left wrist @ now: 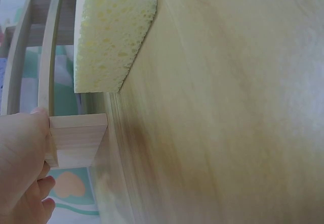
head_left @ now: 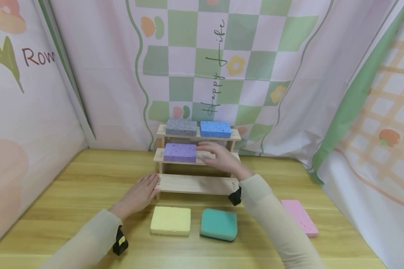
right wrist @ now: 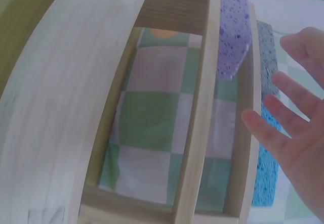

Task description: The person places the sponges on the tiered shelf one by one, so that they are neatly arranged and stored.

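A three-tier wooden display rack [head_left: 195,184] stands on the table. My left hand [head_left: 137,195] holds the left end of its lowest tier; in the left wrist view the thumb and fingers [left wrist: 45,186] lie around the board's end. A purple sponge [head_left: 180,152] sits on the left half of the middle tier. Just right of it, over that tier, hovers my right hand [head_left: 219,158], fingers spread and holding nothing. On the top tier a speckled grey sponge [head_left: 181,127] lies left of a blue sponge [head_left: 215,129].
In front of the rack, a yellow sponge [head_left: 170,220] and a teal sponge [head_left: 219,224] lie side by side on the wood-grain table [head_left: 97,175]. Farther right, a pink sponge [head_left: 299,218] is partly covered by the right sleeve. A checked curtain [head_left: 181,61] hangs behind the rack.
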Motion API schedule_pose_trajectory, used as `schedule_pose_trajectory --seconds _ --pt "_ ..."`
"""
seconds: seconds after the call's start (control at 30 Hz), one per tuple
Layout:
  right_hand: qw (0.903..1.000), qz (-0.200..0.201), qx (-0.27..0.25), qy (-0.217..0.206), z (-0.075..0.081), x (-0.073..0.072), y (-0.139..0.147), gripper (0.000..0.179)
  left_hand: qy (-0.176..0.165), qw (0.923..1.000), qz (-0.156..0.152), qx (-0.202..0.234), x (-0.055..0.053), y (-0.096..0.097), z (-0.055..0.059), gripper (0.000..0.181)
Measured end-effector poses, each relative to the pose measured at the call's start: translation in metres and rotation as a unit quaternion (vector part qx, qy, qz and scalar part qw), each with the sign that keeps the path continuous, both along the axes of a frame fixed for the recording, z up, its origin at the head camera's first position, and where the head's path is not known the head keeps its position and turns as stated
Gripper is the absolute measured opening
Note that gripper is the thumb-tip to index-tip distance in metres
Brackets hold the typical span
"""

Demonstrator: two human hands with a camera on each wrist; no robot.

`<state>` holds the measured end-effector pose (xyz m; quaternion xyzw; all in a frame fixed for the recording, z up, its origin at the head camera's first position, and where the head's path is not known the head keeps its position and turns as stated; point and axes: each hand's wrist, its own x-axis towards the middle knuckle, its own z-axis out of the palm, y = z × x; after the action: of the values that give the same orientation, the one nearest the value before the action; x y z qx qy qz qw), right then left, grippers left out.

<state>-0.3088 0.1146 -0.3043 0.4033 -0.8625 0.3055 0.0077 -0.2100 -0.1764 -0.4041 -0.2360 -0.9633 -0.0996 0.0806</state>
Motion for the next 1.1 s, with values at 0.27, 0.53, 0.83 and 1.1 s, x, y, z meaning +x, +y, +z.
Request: schedule_pose_trajectory --seconds 0.27,0.53,0.83,1.1 --pt "0.9997 -0.024 -0.002 0.010 0.003 0.006 0.022 0.042 -0.003 1.0000 0.001 -0.005 -0.001 0.000 -0.001 0.053" --pt "0.9991 -0.027 -0.028 0.017 0.003 0.014 0.046 0.045 0.003 1.0000 0.001 -0.006 -0.003 -0.001 -0.004 0.053" --pt "0.9971 -0.066 -0.027 0.024 0.000 0.025 0.074 0.047 0.010 0.9999 -0.001 -0.005 -0.004 -0.003 -0.006 0.052" --pt "0.9956 -0.077 -0.047 0.026 -0.007 0.036 0.101 0.052 0.012 0.9999 -0.005 -0.001 -0.005 -0.002 -0.008 0.052"
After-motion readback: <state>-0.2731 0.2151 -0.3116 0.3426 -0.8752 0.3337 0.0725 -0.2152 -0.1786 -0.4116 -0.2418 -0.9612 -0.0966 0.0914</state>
